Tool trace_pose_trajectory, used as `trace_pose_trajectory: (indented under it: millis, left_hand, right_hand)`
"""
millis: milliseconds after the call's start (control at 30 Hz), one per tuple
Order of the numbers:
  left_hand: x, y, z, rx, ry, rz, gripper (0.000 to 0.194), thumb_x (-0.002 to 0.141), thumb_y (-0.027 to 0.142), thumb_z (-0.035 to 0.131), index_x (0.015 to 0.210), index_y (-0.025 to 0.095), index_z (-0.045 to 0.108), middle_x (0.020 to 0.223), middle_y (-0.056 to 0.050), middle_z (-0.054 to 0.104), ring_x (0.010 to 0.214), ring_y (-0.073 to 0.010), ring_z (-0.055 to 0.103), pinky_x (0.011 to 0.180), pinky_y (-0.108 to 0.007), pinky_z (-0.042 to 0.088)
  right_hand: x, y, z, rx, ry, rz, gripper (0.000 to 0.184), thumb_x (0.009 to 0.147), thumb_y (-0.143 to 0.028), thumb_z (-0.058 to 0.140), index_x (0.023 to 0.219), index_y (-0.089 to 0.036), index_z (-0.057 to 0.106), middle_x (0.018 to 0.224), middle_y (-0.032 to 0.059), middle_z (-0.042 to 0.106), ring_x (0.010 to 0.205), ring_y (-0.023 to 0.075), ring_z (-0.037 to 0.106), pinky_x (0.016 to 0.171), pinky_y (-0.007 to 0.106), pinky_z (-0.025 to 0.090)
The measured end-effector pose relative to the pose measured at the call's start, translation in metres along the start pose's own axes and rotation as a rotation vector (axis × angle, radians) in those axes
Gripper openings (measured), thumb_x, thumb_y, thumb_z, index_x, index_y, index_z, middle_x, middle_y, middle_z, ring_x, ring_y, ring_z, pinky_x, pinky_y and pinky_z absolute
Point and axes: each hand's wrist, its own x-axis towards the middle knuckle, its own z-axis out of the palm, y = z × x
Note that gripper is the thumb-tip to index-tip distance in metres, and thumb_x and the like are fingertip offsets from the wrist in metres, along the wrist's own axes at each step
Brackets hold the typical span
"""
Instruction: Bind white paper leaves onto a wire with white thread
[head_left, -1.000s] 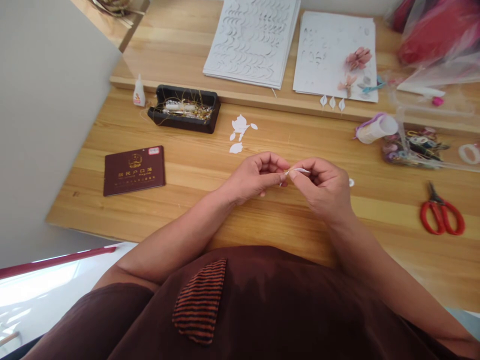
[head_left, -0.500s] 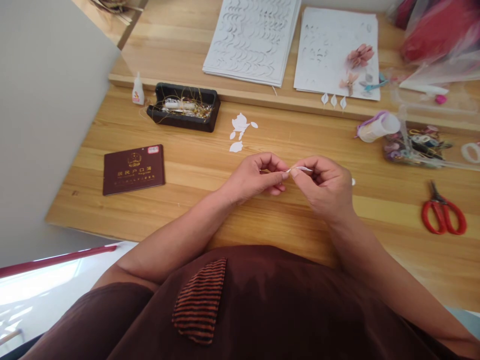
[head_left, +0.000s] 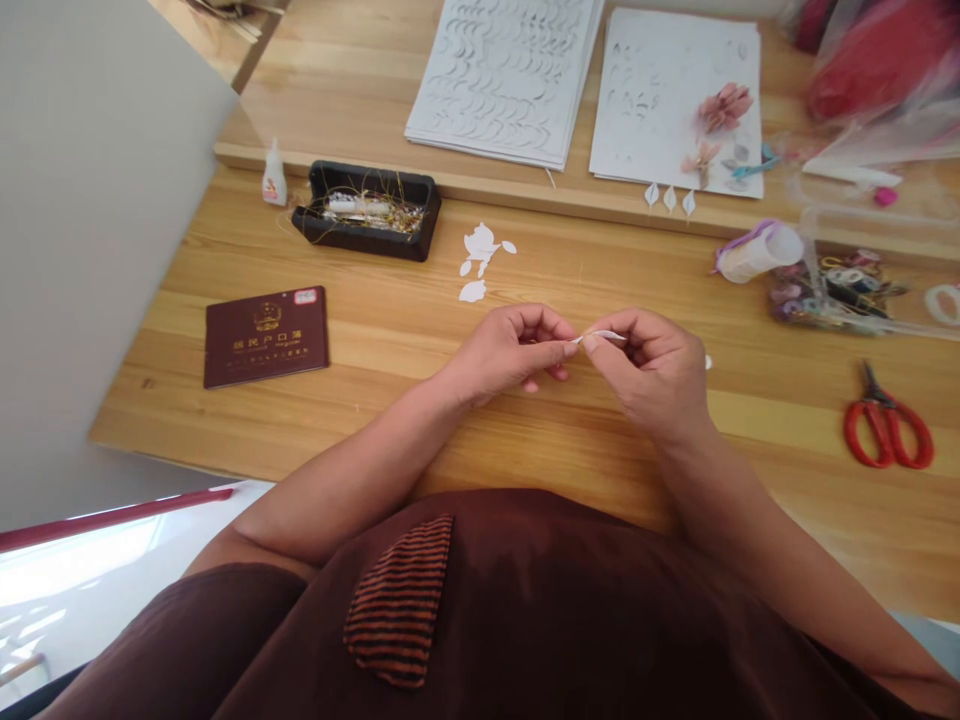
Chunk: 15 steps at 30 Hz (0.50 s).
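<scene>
Between my two hands is a small white paper petal [head_left: 606,336], held over the middle of the table. My left hand [head_left: 517,352] pinches its left end with thumb and forefinger. At its right part, the thumb and forefinger of my right hand [head_left: 651,368] are closed on it, with the other fingers curled under. My fingertips nearly meet and hide part of the petal. Several white paper cut-outs [head_left: 480,243] lie on the wood just beyond my left hand. A bit of another white piece [head_left: 708,362] peeks out beside my right hand.
On the left are a dark red booklet [head_left: 266,338], a black box of wire [head_left: 427,222] and a glue bottle [head_left: 274,180]. Red-handled scissors [head_left: 889,430] and a clear tray [head_left: 832,318] are at right. Sheets of paper [head_left: 502,90] lie on the raised ledge [head_left: 337,100].
Both hands keep their pinch on the white petal and have hardly moved. The fingers of my left hand have shifted slightly; the view has moved a touch.
</scene>
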Motion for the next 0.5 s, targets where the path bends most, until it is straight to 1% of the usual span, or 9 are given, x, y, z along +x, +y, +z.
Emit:
trace_pose_trajectory:
  millis: [200,333,500]
  left_hand:
    - [0.0006,0.0019,-0.0027,0.031,0.003,0.017,0.022,0.083,0.028,0.081,0.092,0.014,0.067,0.072,-0.002,0.071,0.065,-0.0109,0.07,0.045,-0.014,0.042]
    - [0.0015,0.0029,-0.0034,0.019,0.007,0.029,0.019,0.083,0.026,0.08,0.091,0.014,0.067,0.07,-0.001,0.07,0.063,-0.0106,0.07,0.046,-0.014,0.043]
    - [0.0012,0.0047,-0.0022,-0.013,0.01,0.011,0.015,0.083,0.021,0.079,0.089,0.013,0.067,0.067,-0.001,0.069,0.061,-0.0097,0.068,0.046,-0.015,0.045]
  right_hand:
    - [0.0004,0.0012,-0.0003,0.02,-0.013,0.007,0.014,0.085,-0.036,0.075,0.076,-0.027,0.068,0.066,0.0011,0.062,0.059,0.0157,0.048,0.051,0.031,0.039]
    - [0.0011,0.0029,-0.0015,0.051,-0.029,0.017,0.012,0.085,-0.034,0.074,0.076,-0.028,0.069,0.067,0.0006,0.061,0.059,0.0154,0.048,0.052,0.031,0.038]
    - [0.0015,0.0039,-0.0019,0.076,-0.043,0.056,0.011,0.084,-0.032,0.074,0.076,-0.027,0.069,0.067,0.0005,0.061,0.058,0.0146,0.047,0.051,0.031,0.037]
